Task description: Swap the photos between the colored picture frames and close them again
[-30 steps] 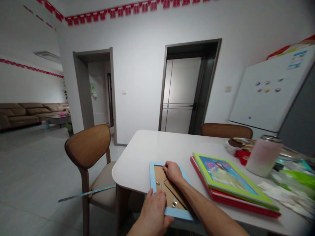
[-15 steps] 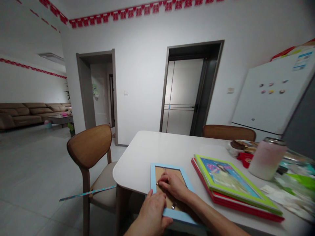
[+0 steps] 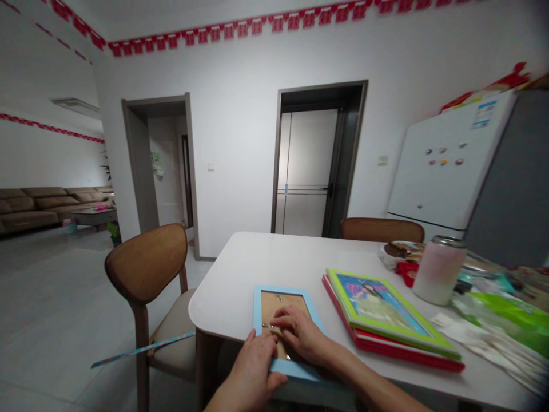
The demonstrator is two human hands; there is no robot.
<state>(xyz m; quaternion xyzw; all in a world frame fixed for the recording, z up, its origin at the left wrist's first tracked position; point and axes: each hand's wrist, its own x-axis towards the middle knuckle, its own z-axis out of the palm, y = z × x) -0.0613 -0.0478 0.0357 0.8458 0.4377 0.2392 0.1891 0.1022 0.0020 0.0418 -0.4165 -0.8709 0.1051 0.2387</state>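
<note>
A light-blue picture frame (image 3: 257, 306) lies back side up at the table's front edge, its brown backing board (image 3: 270, 300) showing. My left hand (image 3: 257, 360) grips the frame's lower left corner, the thumb along the bottom rail. My right hand (image 3: 300, 332) reaches over the board, fingers bent and pressed together at a small metal clip (image 3: 265, 325) by the left rail; the fingertips partly cover it. Another clip (image 3: 279, 297) sits near the top rail and one more, a bottom clip (image 3: 287, 357), near the lower rail. The frame's right side is partly hidden by my right forearm.
Right of the frame, a green picture frame (image 3: 386, 309) rests on red frames (image 3: 403, 350). Beyond stand a pink-white bottle (image 3: 440, 272), green plastic packaging (image 3: 514, 315) and white cloth or tissue (image 3: 480, 343). A wooden chair (image 3: 150, 263) with a patterned strip (image 3: 146, 348) stands left of the white table (image 3: 257, 257).
The camera view has turned slightly right. My right fingers have shifted a little on the board, leaving more of the left clip visible. My left hand keeps its grip on the frame.
</note>
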